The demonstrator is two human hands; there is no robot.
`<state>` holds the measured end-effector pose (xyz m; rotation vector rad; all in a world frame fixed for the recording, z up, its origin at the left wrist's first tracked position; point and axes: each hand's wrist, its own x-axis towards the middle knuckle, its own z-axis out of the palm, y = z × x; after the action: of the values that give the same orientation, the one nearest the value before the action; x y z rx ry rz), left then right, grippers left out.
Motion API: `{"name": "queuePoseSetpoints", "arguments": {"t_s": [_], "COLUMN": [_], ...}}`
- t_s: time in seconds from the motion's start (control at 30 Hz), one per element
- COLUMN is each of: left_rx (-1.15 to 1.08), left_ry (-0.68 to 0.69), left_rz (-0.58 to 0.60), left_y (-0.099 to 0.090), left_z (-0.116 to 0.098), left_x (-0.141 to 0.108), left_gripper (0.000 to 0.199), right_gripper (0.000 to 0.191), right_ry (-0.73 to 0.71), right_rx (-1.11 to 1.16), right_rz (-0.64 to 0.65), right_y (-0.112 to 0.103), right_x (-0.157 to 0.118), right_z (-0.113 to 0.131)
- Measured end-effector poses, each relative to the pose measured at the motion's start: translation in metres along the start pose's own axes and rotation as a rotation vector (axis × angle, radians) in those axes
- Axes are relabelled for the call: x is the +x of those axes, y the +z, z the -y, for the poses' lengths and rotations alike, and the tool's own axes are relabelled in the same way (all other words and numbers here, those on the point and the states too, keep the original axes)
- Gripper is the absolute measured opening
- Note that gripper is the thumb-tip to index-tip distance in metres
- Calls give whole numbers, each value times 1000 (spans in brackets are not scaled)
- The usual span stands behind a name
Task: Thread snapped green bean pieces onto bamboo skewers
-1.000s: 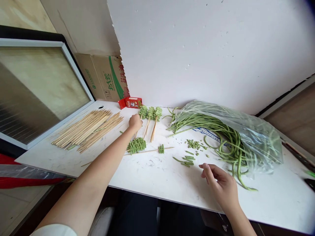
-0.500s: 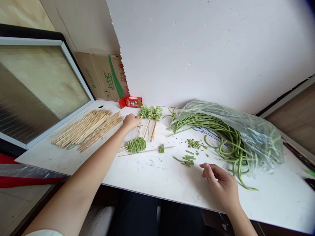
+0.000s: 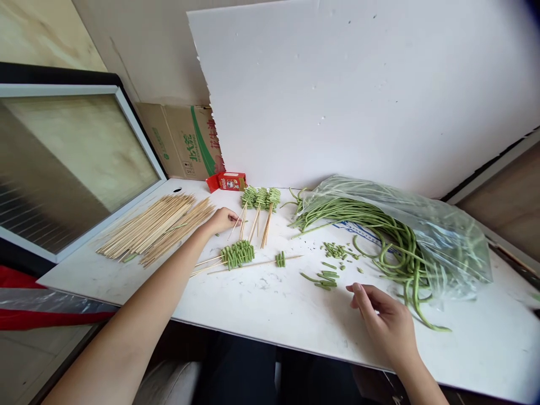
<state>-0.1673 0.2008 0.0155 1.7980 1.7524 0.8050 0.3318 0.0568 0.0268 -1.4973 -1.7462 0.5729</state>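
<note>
My left hand (image 3: pixel 224 218) reaches to the back of the table, its fingers closed beside the thin handles of the upright-lying bean skewers (image 3: pixel 260 198); whatever is in its fingers is hidden. Nearer me lies another group of bean skewers (image 3: pixel 238 254). Just in front, a single bamboo skewer (image 3: pixel 261 262) carries a few short bean pieces (image 3: pixel 280 259). My right hand (image 3: pixel 382 315) hovers or rests at the front right, loosely curled with a gap between thumb and fingers, and nothing shows in it. Cut bean lengths (image 3: pixel 327 277) lie just left of it.
A big pile of bare bamboo skewers (image 3: pixel 147 228) lies on the left. Long green beans (image 3: pixel 363 212) spill from a clear plastic bag (image 3: pixel 455 247) on the right. Small bean ends (image 3: pixel 337 249) are scattered mid-table. Behind are a red packet (image 3: pixel 232 181) and a cardboard box (image 3: pixel 181 140).
My left hand has drawn a little back from the bean stacks, toward the skewers' handle ends. The right hand looks much the same. The whole view has shifted slightly.
</note>
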Motion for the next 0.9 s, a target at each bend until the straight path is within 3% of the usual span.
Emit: {"name": "queuePoseSetpoints", "arguments": {"t_s": [0.23,0.4,0.53,0.63,0.7,0.8,0.9], "left_rx": [27,78,159,215,220,190,143], "left_ry": [9,-34,-43,-7,57,176,297], "left_rz": [-69,-135,-220,-301,-306,-216,-67], "left_y": [-1,-19,-36,-39,-30,1,49], "left_z": [9,13,0,-29,-58,-111,-163], "left_x": [1,-12,-21,-23,-23,-22,-19], "left_gripper": [45,51,45,39,36,29,23], "right_gripper": [47,46,46,47,48,47,47], "right_ry": [-15,-37,-25,-9,-5,-2,-6], "right_rx": [19,59,81,92,95,109,124], "right_rz": [-15,-14,-11,-9,-5,7,14], "right_y": [-2,-4,-4,-4,-3,-2,-2], "right_x": [1,2,3,3,3,3,2], "right_z": [-2,1,0,-1,0,2,3]}}
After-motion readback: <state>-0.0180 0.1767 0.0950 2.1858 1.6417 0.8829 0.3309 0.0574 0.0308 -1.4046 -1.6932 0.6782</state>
